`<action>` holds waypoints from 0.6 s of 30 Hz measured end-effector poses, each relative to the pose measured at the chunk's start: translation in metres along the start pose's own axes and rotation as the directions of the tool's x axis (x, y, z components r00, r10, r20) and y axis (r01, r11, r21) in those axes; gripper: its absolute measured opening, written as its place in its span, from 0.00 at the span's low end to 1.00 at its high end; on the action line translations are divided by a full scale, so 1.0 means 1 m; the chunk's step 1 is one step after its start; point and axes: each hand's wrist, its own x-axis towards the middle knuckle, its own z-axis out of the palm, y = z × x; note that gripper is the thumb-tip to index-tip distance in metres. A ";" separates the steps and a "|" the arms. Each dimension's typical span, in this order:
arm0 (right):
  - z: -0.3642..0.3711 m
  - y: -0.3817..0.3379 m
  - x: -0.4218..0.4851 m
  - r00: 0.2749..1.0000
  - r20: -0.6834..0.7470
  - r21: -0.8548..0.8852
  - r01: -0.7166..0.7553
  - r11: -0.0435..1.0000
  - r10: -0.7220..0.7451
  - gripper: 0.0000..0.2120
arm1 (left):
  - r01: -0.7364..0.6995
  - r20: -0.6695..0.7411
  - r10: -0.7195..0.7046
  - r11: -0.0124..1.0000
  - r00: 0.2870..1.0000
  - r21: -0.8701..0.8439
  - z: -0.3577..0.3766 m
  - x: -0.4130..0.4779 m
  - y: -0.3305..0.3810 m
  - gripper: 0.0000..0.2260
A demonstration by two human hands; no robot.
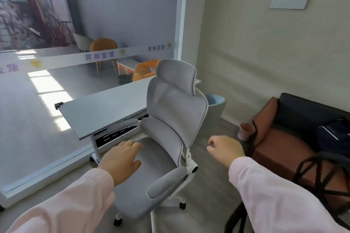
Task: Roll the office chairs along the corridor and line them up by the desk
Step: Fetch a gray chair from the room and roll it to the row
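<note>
A grey mesh office chair [170,111] with a headrest and white frame stands on casters in front of me, beside the grey desk [102,111]. Its seat points toward me and to the left, and its far armrest lies under the desk edge. My left hand [121,159] hovers over the front of the seat with straight fingers; whether it touches the fabric I cannot tell. My right hand [225,149] hangs in the air to the right of the backrest, fingers loosely curled, holding nothing.
A glass partition [94,24] runs behind the desk. A blue bin [216,108] stands past the chair. A brown and black sofa [284,145] with a dark bag fills the right side, a pink cup [246,131] beside it. A black chair frame [318,179] stands at lower right.
</note>
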 end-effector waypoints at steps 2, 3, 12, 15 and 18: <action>-0.002 0.006 0.055 0.999 -0.041 0.032 -0.022 0.999 0.023 0.13 | 0.006 -0.003 -0.005 1.000 1.000 0.025 -0.004 0.046 -0.005 0.19; -0.002 0.009 0.079 0.997 -0.068 0.073 -0.037 0.997 0.042 0.13 | 0.009 -0.004 -0.009 0.999 1.000 0.032 -0.005 0.067 -0.005 0.19; 0.027 0.020 0.246 0.972 -0.079 0.556 -0.141 0.819 0.221 0.22 | 0.023 0.038 -0.021 0.999 0.999 -0.040 0.030 0.179 -0.021 0.19; 0.042 0.023 0.264 0.954 -0.008 0.637 -0.225 0.737 0.298 0.17 | 0.019 0.070 -0.015 0.998 0.997 -0.051 0.043 0.198 -0.022 0.18; 0.048 0.025 0.268 0.959 -0.042 0.585 -0.203 0.785 0.280 0.14 | -0.014 0.073 0.019 0.998 0.997 -0.067 0.053 0.216 -0.011 0.18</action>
